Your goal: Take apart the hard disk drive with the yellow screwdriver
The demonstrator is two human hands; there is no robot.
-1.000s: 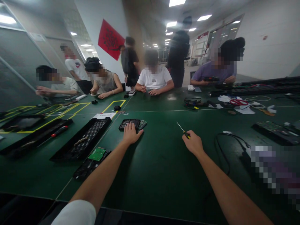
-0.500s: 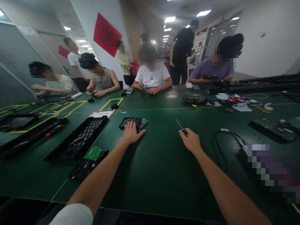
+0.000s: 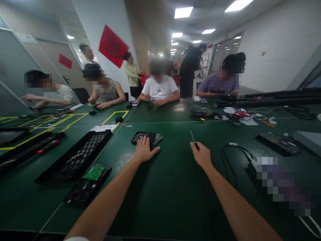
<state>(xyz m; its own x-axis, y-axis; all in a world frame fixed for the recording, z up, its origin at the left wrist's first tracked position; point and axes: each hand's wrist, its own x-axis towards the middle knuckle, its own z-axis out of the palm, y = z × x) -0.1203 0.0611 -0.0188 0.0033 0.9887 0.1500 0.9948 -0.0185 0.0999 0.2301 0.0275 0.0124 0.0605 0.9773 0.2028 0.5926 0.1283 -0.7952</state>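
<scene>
Small black device with circuit board (image 3: 147, 137), centre frame on green table (image 3: 170, 187); left hand (image 3: 144, 150) lies flat, fingers spread, tips on its near edge. Right hand (image 3: 202, 156) fist closed around thin screwdriver (image 3: 193, 140), shaft pointing up-left. Black keyboard tray (image 3: 77, 155) at left

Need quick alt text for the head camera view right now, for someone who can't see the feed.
On a green table, the person's left hand rests on a small black device while the right hand grips a thin screwdriver pointing up and away. A long black tray lies to the left, and other people sit along the far side.
</scene>
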